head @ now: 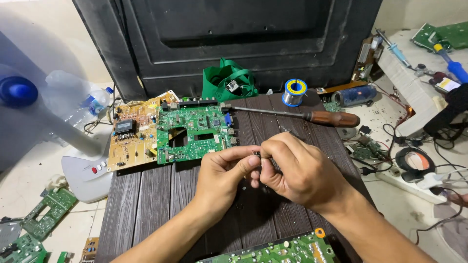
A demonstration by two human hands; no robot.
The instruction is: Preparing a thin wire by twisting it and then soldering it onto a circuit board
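A: Both hands meet over the middle of the dark slatted table (146,204), the left hand (225,170) and the right hand (292,168) pinched together on a small metal part (255,154) held between the fingertips

B: What is it?

A: Too small to tell; only a dull glint shows where the thumbs close on it. It sits lifted just above the table, likely held close so the eyes can work on it

B: And the board?

A: The green circuit board (195,134) lies flat at the far left, touching a tan board (134,136) that overhangs the table's left edge. A screwdriver (302,116) lies along the far side, handle to the right, within easy reach of the right hand

B: Room to move?

A: Bare slats near and left of the wrists. Another green board (287,248) crowds the near edge, a solder spool (294,92) stands at the far edge, and cables clutter the floor to the right
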